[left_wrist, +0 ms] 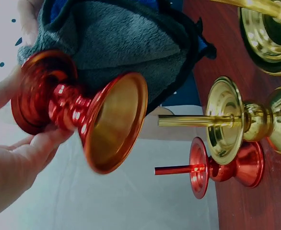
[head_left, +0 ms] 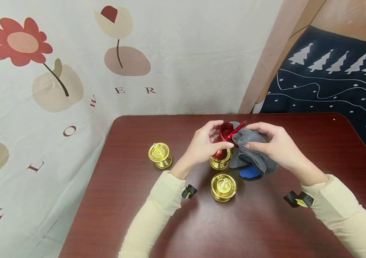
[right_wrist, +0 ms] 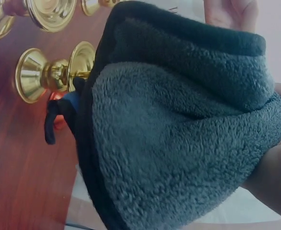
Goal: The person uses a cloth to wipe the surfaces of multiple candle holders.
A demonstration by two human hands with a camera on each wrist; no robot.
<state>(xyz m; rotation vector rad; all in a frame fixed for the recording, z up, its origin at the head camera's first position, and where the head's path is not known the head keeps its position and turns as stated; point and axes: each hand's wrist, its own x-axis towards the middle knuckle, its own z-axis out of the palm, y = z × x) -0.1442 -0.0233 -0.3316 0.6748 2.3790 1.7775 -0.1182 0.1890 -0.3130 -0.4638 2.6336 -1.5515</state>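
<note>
My left hand (head_left: 203, 141) grips a shiny red metal candle holder (left_wrist: 66, 103) around its base end. It is tilted, and its flared foot with a golden inside faces the left wrist camera. In my right hand (head_left: 274, 141) is a grey plush cloth (right_wrist: 174, 124) with dark edging and a blue patch (head_left: 250, 172). The cloth bunches against the red holder near its upright spike (head_left: 238, 129). Right below the held piece stands a gold candle holder (head_left: 219, 165), partly covered by it in the head view.
Another gold candle holder (head_left: 223, 188) stands nearer the front, and one more gold candle holder (head_left: 160, 154) to the left. A second red candle holder (left_wrist: 236, 165) stands on the brown table (head_left: 118, 200). Fabric hangings (head_left: 189, 71) rise behind the table.
</note>
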